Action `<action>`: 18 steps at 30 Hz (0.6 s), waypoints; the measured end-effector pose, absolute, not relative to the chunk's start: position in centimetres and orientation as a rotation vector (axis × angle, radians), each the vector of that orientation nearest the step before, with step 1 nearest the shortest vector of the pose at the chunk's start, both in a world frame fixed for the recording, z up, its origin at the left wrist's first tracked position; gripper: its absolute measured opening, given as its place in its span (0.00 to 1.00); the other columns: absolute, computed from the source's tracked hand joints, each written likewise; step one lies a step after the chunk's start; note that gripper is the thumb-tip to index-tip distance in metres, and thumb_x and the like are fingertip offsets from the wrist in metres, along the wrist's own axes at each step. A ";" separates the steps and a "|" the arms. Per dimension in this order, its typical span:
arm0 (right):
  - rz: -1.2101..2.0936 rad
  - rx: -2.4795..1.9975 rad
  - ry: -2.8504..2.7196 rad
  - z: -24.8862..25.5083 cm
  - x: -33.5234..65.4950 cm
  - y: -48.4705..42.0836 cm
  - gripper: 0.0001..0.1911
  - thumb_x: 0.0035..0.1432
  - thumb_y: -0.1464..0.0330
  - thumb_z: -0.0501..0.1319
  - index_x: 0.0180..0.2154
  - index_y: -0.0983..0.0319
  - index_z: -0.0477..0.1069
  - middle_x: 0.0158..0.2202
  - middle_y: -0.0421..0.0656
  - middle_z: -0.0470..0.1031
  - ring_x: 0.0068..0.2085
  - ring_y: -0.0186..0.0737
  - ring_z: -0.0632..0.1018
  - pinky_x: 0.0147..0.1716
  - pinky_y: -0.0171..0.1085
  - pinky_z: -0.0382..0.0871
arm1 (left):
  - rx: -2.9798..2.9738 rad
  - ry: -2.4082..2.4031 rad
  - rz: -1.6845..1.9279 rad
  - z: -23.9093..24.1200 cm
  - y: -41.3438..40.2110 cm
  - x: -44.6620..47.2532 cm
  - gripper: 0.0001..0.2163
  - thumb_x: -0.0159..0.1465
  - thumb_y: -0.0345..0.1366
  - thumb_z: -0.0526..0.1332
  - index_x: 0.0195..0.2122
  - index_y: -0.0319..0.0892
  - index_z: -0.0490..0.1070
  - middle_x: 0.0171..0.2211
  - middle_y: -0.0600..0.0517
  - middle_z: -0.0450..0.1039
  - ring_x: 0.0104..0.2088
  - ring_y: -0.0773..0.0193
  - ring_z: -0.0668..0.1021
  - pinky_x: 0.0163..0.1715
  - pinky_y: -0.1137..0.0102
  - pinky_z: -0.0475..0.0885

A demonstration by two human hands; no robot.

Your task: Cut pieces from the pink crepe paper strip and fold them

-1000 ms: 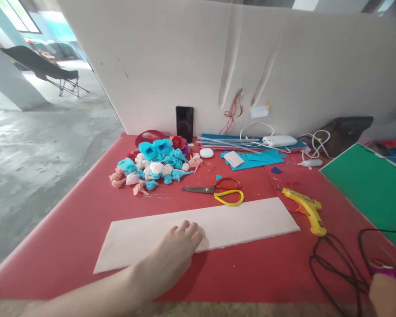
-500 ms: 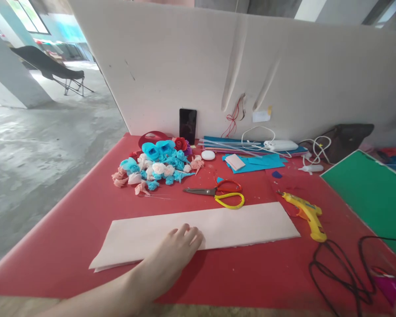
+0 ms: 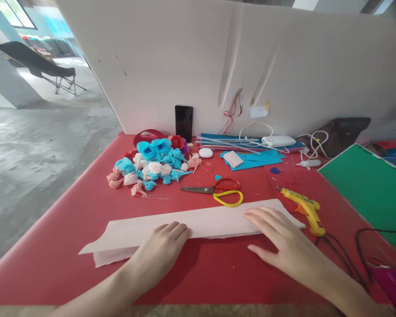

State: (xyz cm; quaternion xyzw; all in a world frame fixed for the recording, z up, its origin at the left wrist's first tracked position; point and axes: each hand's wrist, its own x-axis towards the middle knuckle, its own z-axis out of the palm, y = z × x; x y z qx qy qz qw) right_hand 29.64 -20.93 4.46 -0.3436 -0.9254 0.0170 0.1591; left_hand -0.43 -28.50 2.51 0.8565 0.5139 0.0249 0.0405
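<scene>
Left hand (image 3: 166, 247), bare and with fingers bent, rests on the near edge of a long sheet of pale pink paper (image 3: 218, 223); its thumb is hidden, so I cannot tell whether it pinches the edge. Right hand (image 3: 277, 231), open with fingers spread, reaches over the same paper near its right end, fingertips at its upper surface and thumb held apart. I see the paper lying crosswise at the front of a red tabletop (image 3: 49, 246), doubled over, its upper layer standing off the lower one at the left end.

Just beyond the paper I make out scissors (image 3: 207, 189) with one red and one yellow handle. Behind them to the left is a heap of blue, white, pink and red paper flowers (image 3: 154, 168). A black phone (image 3: 184, 123) leans upright against the pale wall (image 3: 152, 66). Right of the paper lies a yellow glue gun (image 3: 303, 206), near a green board (image 3: 366, 198). At the lower right, a blurred purple object (image 3: 391, 281) might be a tool; I can't be sure.
</scene>
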 end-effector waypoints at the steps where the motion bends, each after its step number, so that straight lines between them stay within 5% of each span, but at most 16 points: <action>1: 0.054 -0.981 -2.664 3.5 29.8 -20.4 0.17 0.58 0.67 0.56 0.49 0.62 0.67 0.48 0.47 0.72 0.48 0.44 0.73 0.45 0.44 0.70 | 2.636 1.590 0.115 2.7 -28.3 -0.7 0.15 0.60 0.19 0.48 0.39 0.40 0.69 0.36 0.49 0.73 0.35 0.58 0.75 0.35 0.65 0.72; 5: 0.096 -1.053 -2.690 1.5 31.3 -18.3 0.21 0.52 0.80 0.47 0.39 0.60 0.73 0.39 0.45 0.78 0.40 0.41 0.78 0.39 0.40 0.73 | 2.650 1.643 0.273 4.1 -27.7 -1.5 0.16 0.60 0.20 0.45 0.38 0.40 0.69 0.34 0.48 0.74 0.31 0.60 0.76 0.31 0.68 0.71; 10: 0.178 -1.086 -2.578 5.8 31.7 -18.4 0.17 0.53 0.74 0.50 0.39 0.56 0.73 0.36 0.42 0.79 0.36 0.41 0.79 0.36 0.38 0.72 | 2.419 1.700 0.357 7.4 -27.2 -3.1 0.15 0.66 0.32 0.43 0.39 0.45 0.70 0.30 0.52 0.74 0.25 0.63 0.76 0.24 0.73 0.67; 14: 0.610 -1.288 -2.635 7.0 29.9 -18.6 0.13 0.51 0.74 0.51 0.32 0.55 0.72 0.30 0.38 0.78 0.31 0.38 0.78 0.29 0.34 0.68 | 2.289 1.638 0.191 7.5 -26.3 -5.3 0.16 0.67 0.38 0.45 0.35 0.46 0.73 0.22 0.55 0.72 0.18 0.66 0.73 0.20 0.74 0.64; 18: 0.783 -1.421 -2.651 4.0 28.1 -17.8 0.11 0.53 0.73 0.50 0.30 0.58 0.71 0.31 0.40 0.76 0.33 0.40 0.76 0.31 0.35 0.66 | 2.241 1.726 0.195 5.0 -25.3 -6.5 0.14 0.65 0.41 0.48 0.36 0.46 0.73 0.29 0.52 0.76 0.27 0.61 0.78 0.28 0.72 0.70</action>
